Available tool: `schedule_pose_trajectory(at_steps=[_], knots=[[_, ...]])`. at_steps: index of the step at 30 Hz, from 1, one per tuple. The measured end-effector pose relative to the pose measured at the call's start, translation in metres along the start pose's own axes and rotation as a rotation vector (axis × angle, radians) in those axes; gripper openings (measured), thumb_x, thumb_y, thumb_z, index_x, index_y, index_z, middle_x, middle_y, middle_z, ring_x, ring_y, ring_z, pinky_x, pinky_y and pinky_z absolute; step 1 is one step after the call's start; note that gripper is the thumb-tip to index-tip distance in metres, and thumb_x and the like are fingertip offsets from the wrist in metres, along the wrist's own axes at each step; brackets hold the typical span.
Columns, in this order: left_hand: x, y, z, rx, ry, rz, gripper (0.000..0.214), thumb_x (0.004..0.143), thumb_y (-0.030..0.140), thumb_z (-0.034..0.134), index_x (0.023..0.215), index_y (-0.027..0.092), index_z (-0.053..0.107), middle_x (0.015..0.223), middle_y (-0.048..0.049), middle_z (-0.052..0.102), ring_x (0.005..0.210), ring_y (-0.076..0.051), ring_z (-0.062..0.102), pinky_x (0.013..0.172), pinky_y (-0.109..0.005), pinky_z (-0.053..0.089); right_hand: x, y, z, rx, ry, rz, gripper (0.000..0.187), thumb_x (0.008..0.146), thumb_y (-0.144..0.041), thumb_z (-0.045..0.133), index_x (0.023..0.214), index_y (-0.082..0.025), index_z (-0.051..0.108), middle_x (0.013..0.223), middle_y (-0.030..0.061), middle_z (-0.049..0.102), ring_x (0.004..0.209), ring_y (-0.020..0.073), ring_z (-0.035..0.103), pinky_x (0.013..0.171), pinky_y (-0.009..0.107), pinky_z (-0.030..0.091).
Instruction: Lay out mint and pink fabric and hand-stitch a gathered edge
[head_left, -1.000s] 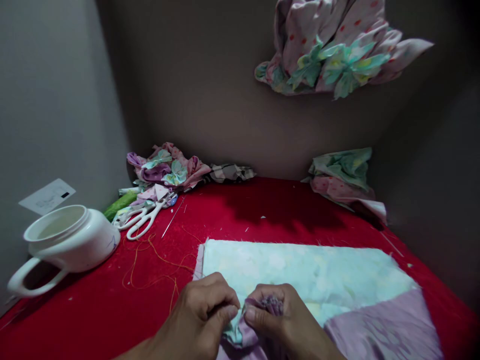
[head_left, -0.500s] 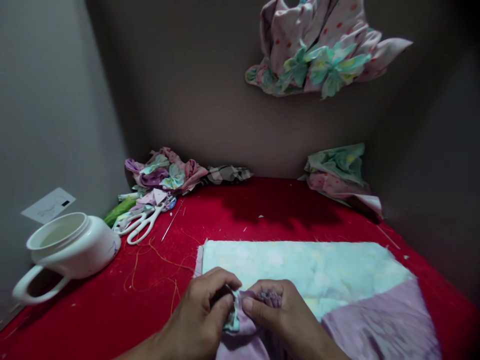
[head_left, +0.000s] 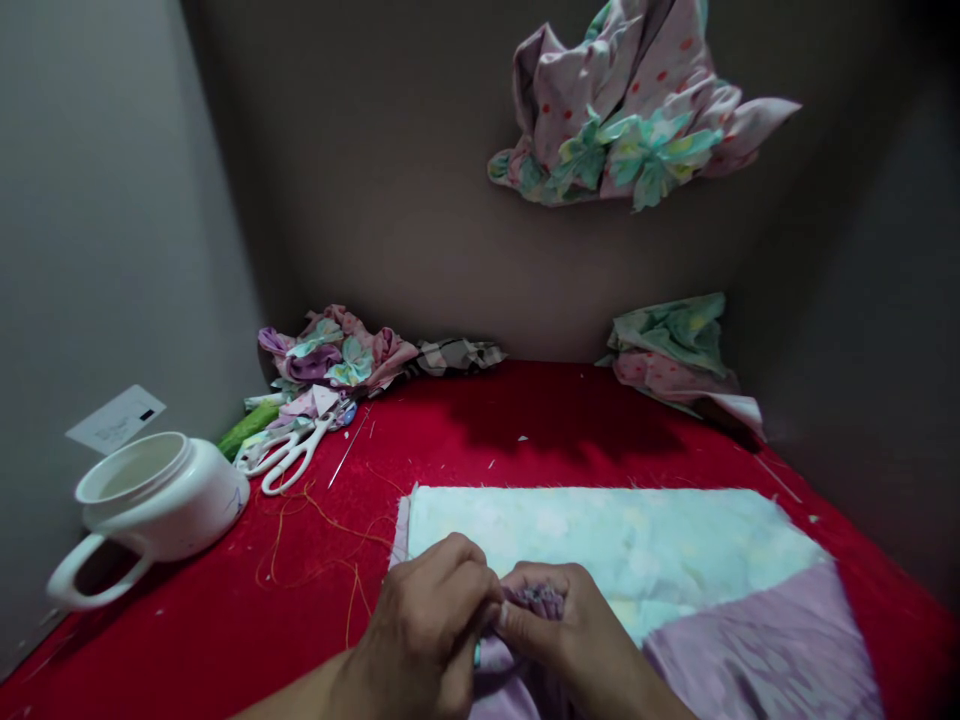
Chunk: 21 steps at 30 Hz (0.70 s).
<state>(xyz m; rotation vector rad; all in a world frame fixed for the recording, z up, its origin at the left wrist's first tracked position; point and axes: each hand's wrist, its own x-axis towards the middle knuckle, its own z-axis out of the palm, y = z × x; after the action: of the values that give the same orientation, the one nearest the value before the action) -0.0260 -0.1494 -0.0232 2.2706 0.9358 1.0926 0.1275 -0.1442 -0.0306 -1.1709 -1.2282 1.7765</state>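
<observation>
Right now we are pinching the gathered lilac cloth (head_left: 536, 602) between our left hand (head_left: 424, 625) and right hand (head_left: 570, 630), both closed narrowly, at the edge of the pale aqua fabric (head_left: 592, 535).

Only the left hand (head_left: 420, 625) and the right hand (head_left: 570, 630) of the person are shown, and the left forearm (head_left: 300, 695) and right forearm (head_left: 660, 695) are cut off by the lower edge of the view. Both hands are bare, and both forearms are seen uncovered as far as that edge. The fingers (head_left: 450, 565) are broad and rounded at the tips, and the knuckles are softly marked. The thumbnail (head_left: 504, 618) of the right hand is trimmed short. Finer detail of the skin is lost to the dim light and slight blur.
</observation>
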Motion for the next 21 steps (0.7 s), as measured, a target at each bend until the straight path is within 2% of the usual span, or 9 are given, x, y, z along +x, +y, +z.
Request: schedule_pose_trajectory(at_steps=[2,3,5,8,12,15,18,20,21], knots=[[0.004,0.003,-0.006,-0.091,0.068,-0.047,0.015,0.081,0.012,0.039,0.072,0.014,0.05,0.071,-0.006,0.05,0.068,-0.013,0.049,0.059,-0.023,0.038,0.0,-0.001,0.001,-0.023,0.015,0.005,0.03,0.06,-0.037,0.066,0.062,-0.009,0.055,0.054,-0.001,0.044,0.053,0.0089,0.037,0.051,0.021,0.029],[0.006,0.004,-0.01,-0.174,0.101,-0.121,0.016,0.084,0.016,0.039,0.073,0.014,0.05,0.069,-0.005,0.051,0.065,-0.012,0.05,0.058,-0.023,0.039,0.0,-0.001,0.001,-0.036,0.029,0.009,0.03,0.061,-0.038,0.065,0.062,-0.009,0.056,0.054,-0.0005,0.046,0.053,0.0092,0.038,0.051,0.021,0.03],[0.011,0.005,-0.016,-0.411,0.132,-0.353,0.019,0.086,0.026,0.04,0.074,0.015,0.049,0.062,-0.0024,0.052,0.051,-0.008,0.047,0.047,-0.018,0.036,0.001,-0.002,0.001,-0.052,0.054,0.019,0.031,0.062,-0.039,0.064,0.062,-0.01,0.057,0.055,0.0004,0.048,0.053,0.0098,0.04,0.052,0.021,0.031],[0.017,0.001,-0.018,-0.797,0.096,-0.693,0.025,0.085,0.038,0.042,0.074,0.016,0.041,0.056,-0.0007,0.056,0.031,-0.003,0.036,0.03,-0.013,0.021,0.002,-0.003,0.001,-0.067,0.053,0.017,0.03,0.064,-0.04,0.062,0.064,-0.01,0.058,0.056,-0.0003,0.047,0.054,0.0097,0.038,0.053,0.021,0.03],[0.021,-0.007,-0.018,-0.991,0.083,-0.944,0.027,0.086,0.039,0.04,0.072,0.016,0.039,0.052,-0.0022,0.057,0.024,-0.004,0.035,0.024,-0.012,0.018,0.003,-0.002,0.0,-0.07,0.051,0.014,0.03,0.064,-0.04,0.061,0.065,-0.01,0.061,0.055,-0.0004,0.046,0.055,0.0105,0.037,0.053,0.022,0.03],[0.026,-0.013,-0.033,-1.027,0.204,-1.07,0.021,0.087,0.029,0.038,0.071,0.015,0.04,0.058,-0.0038,0.059,0.024,-0.003,0.034,0.024,-0.012,0.02,0.003,-0.001,-0.002,-0.09,0.073,0.024,0.029,0.064,-0.039,0.062,0.066,-0.01,0.064,0.06,0.0028,0.053,0.059,0.0129,0.043,0.056,0.023,0.034],[0.037,-0.023,-0.066,-1.051,0.401,-1.144,0.016,0.087,0.018,0.035,0.072,0.017,0.039,0.049,0.0043,0.047,0.025,-0.002,0.029,0.025,-0.011,0.017,0.004,0.001,-0.004,-0.119,0.076,0.018,0.027,0.065,-0.037,0.061,0.066,-0.011,0.064,0.062,0.0043,0.056,0.062,0.0145,0.047,0.058,0.023,0.036],[0.045,-0.032,-0.093,-0.994,0.557,-1.103,0.018,0.085,0.011,0.033,0.069,0.018,0.036,0.045,0.0077,0.034,0.027,-0.003,0.027,0.027,-0.011,0.018,0.005,0.002,-0.005,-0.115,0.071,0.02,0.026,0.066,-0.038,0.061,0.065,-0.011,0.064,0.062,0.0044,0.057,0.062,0.0149,0.048,0.058,0.023,0.036],[0.048,-0.038,-0.106,-0.884,0.656,-1.029,0.019,0.084,0.009,0.032,0.068,0.018,0.035,0.046,0.0077,0.031,0.03,-0.004,0.03,0.029,-0.012,0.022,0.004,0.002,-0.004,-0.108,0.067,0.025,0.027,0.065,-0.038,0.061,0.064,-0.011,0.064,0.062,0.0045,0.058,0.062,0.015,0.049,0.058,0.023,0.037]])
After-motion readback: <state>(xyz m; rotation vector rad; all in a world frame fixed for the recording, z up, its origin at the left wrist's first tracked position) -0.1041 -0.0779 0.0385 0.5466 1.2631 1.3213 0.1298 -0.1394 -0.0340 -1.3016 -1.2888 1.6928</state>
